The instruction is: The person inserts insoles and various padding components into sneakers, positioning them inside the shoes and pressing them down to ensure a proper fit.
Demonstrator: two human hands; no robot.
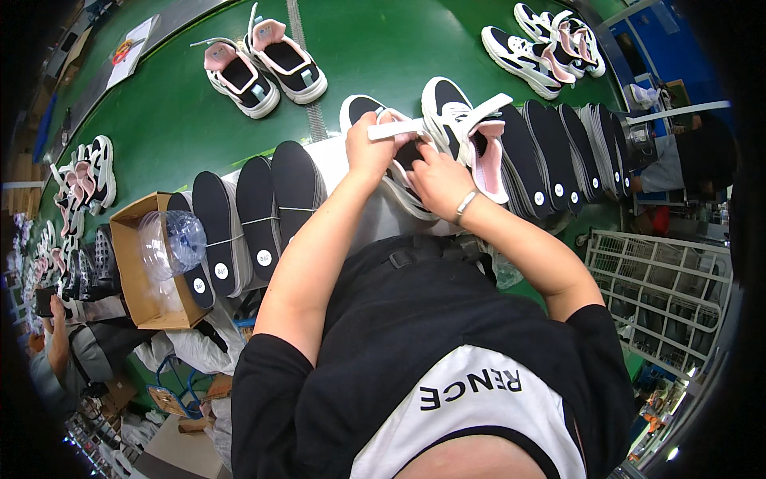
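Note:
In front of me at the bench edge is a black-and-white sneaker (361,106) with pink lining, its heel toward me. My left hand (369,152) is closed on its upper side, near the white strap that sticks out of the opening. My right hand (440,182) has its fingers curled at the opening's right rim, fingertips partly hidden inside. Just right of it a second sneaker (448,108) of the same kind stands with its white strap raised. Stacks of black insoles (542,152) flank both hands, those on the left (259,207) tied with string.
On the green conveyor belt (375,40) stand a sneaker pair (271,72) at far left and more sneakers (531,60) at far right. A cardboard box (144,307) with clear plastic stands left. Right is a white wire rack (654,279). Another person (60,343) is at far left.

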